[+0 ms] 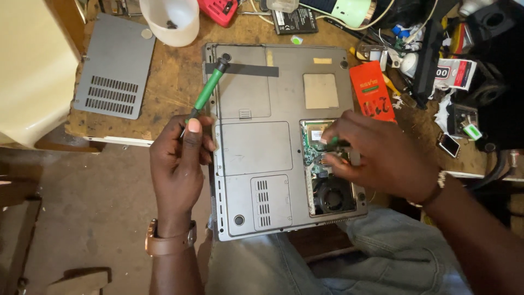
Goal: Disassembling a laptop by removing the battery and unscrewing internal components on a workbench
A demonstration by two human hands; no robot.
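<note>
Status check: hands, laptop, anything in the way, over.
Left hand grips green screwdriver. Right hand fingers in laptop open bay, on circuit board. Removed cover panel lies aside.

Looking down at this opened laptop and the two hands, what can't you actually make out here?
Head view only:
- What the right hand pinches in the open bay: fingers cover it.
- The green screwdriver tip end: hidden inside the left hand.
- Contents of the white cup: cut off by the top edge.
- The clutter at upper right: too small and tangled.
</note>
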